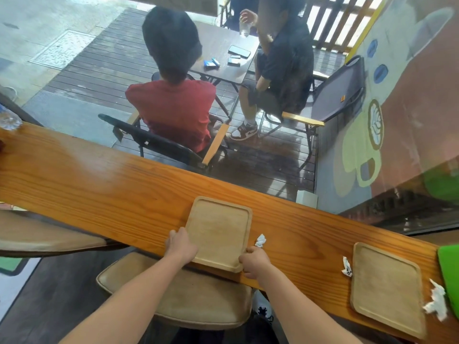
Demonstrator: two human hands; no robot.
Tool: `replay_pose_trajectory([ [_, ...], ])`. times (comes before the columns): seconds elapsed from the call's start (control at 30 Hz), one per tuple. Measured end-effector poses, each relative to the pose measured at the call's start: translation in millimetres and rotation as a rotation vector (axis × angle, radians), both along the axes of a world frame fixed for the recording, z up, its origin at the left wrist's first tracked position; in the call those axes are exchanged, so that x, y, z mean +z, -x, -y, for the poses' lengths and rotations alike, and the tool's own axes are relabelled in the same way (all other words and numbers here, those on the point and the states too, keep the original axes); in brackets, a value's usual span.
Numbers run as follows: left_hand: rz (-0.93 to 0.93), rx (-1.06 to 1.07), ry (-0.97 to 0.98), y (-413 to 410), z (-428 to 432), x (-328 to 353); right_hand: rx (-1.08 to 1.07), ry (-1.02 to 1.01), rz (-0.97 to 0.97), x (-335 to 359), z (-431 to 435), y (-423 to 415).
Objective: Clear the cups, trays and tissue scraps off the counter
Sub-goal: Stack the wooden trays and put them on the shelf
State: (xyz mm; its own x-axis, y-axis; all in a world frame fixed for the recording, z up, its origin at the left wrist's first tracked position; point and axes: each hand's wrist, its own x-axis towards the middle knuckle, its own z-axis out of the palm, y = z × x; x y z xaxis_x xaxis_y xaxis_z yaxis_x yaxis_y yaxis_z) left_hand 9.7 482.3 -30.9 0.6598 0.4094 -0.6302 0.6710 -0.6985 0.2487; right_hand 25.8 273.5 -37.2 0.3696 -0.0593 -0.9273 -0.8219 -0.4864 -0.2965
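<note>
A square wooden tray (218, 232) lies flat on the long wooden table (99, 184), with its near edge hanging a little over the front edge of the table. It is nearly square, so no long axis is clear; its sides are turned slightly against the line of the table. The left hand (180, 245) holds the left rim of this tray, fingers curled around the edge. The right hand (254, 261) grips the near right corner, fingers also bent closed on the rim. Just beside the right hand lies a small white tissue scrap (260, 240). Further right, a second wooden tray (387, 289) lies flat, with a crumpled tissue (347, 266) at its left side and a larger crumpled tissue (436, 304) at its right. Below the table stands a padded stool (188, 296). Behind the table is a window onto a wooden deck (104, 60), where two people sit.
</note>
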Motion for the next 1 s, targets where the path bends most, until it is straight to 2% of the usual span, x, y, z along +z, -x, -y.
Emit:
replay_pose_trajectory([
  [0.13,0.036,-0.129,0.041,-10.1,33.0,6.6,-0.041,-0.004,-0.015,15.1,21.0,-0.2],
  [0.23,0.038,-0.213,0.091,-21.0,79.4,15.4,-0.005,0.046,0.068,28.4,53.1,0.9],
  [0.4,0.044,-0.463,0.152,-36.9,175.3,30.7,0.087,0.194,0.252,41.9,135.2,12.7],
  [0.57,0.014,-0.662,0.231,-35.0,274.3,41.7,0.044,0.318,0.280,43.1,225.5,30.5],
  [0.83,-0.069,-0.759,0.322,-11.2,398.8,28.7,-0.151,0.407,0.238,43.1,352.1,74.8],
  [1.0,-0.123,-0.686,0.363,-2.0,443.7,15.0,-0.238,0.510,0.253,35.2,403.7,89.9],
])
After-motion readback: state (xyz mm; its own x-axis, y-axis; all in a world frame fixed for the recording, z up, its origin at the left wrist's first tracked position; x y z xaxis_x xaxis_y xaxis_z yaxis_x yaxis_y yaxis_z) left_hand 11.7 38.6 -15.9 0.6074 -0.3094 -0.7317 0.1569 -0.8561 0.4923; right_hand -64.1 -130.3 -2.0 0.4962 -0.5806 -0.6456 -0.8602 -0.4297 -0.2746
